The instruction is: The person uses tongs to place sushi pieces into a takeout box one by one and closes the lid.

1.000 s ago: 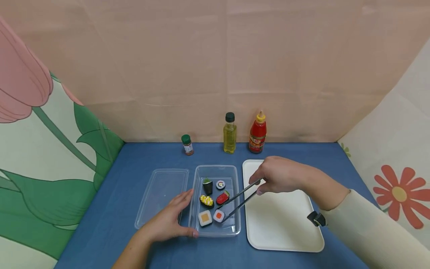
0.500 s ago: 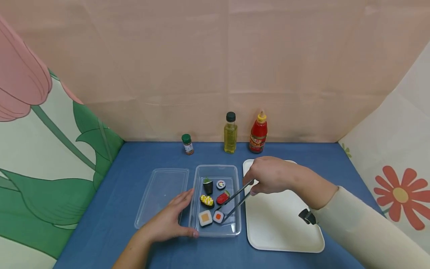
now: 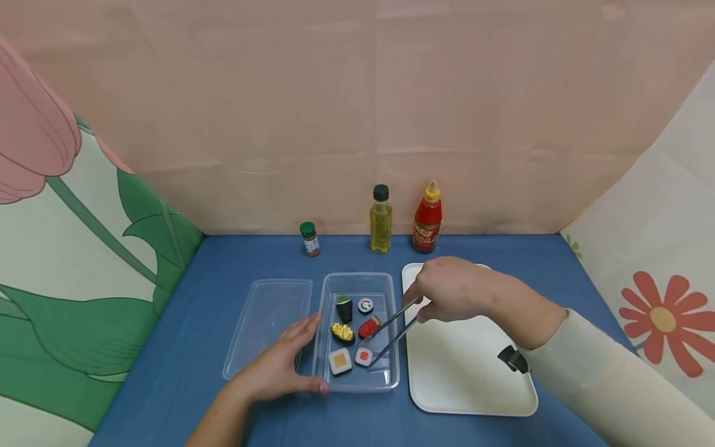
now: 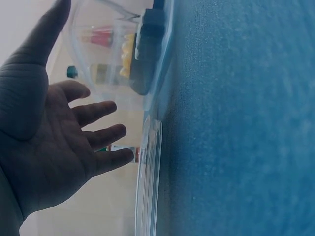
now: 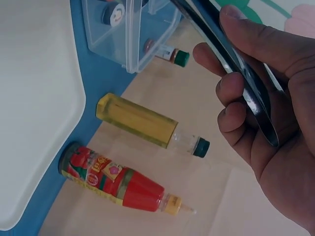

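Currently: tongs over the roll, box steadied

From the head view I see my right hand (image 3: 452, 290) gripping metal tongs (image 3: 391, 335), tips open, straddling the orange-centred roll (image 3: 364, 356) in the clear box (image 3: 385, 380). Contact unclear. My left hand (image 3: 279, 369) lies flat against the box's near-left corner, fingers straight. Right wrist view adds fingers (image 5: 236, 115) curled round the tong arms, plus the oil bottle (image 5: 142, 124) and ketchup bottle (image 5: 115, 182) behind. Left wrist shows only the spread palm (image 4: 44, 147) beside the lid (image 4: 147, 182).

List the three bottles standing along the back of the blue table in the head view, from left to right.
Small spice jar with green cap → yellow oil bottle with dark cap → red sauce bottle with yellow nozzle.
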Action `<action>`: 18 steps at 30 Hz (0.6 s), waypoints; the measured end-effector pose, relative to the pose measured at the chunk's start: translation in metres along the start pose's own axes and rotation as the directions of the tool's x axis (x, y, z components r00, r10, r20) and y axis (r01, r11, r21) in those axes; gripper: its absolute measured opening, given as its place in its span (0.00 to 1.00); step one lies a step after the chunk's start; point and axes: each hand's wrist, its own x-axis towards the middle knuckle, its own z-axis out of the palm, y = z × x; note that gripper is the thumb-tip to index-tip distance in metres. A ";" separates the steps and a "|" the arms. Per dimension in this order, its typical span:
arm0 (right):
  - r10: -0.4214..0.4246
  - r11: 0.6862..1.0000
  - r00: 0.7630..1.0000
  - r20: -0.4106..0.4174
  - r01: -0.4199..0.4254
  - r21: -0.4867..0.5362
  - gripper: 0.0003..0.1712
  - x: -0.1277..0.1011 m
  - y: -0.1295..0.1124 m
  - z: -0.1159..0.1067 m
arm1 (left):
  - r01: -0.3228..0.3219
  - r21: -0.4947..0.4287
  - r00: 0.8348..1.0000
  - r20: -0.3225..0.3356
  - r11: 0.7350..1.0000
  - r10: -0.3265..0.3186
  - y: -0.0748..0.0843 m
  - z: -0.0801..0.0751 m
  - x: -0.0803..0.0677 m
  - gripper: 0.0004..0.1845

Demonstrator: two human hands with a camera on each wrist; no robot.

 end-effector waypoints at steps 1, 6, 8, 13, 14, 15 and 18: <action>-0.001 1.000 1.000 -0.003 0.001 0.001 0.19 -0.002 0.001 -0.001 | 0.001 0.001 1.000 -0.001 1.000 -0.001 0.000 0.000 0.000 0.68; -0.020 1.000 1.000 -0.021 0.020 0.006 0.19 -0.010 0.007 -0.002 | 0.006 0.002 1.000 -0.005 1.000 -0.006 0.000 -0.001 0.000 0.68; -0.025 0.999 0.999 -0.033 0.025 0.020 0.19 -0.014 0.010 -0.002 | 0.004 0.002 1.000 -0.006 1.000 -0.004 0.000 -0.001 0.000 0.68; -0.044 0.997 0.994 -0.095 0.051 0.066 0.20 -0.030 0.023 0.002 | 0.002 0.009 1.000 -0.006 1.000 -0.002 0.001 0.000 0.001 0.68; -0.054 0.995 0.992 -0.110 0.062 0.074 0.19 -0.034 0.026 0.004 | 0.003 0.010 1.000 -0.005 1.000 -0.003 0.001 0.000 0.001 0.68; -0.061 0.994 0.991 -0.123 0.071 0.083 0.19 -0.038 0.030 0.006 | 0.004 0.011 1.000 -0.004 1.000 -0.004 0.001 0.000 0.001 0.68; -0.077 0.989 0.983 -0.166 0.097 0.114 0.19 -0.049 0.040 0.012 | 0.005 0.012 1.000 -0.003 1.000 -0.005 0.002 -0.001 0.002 0.68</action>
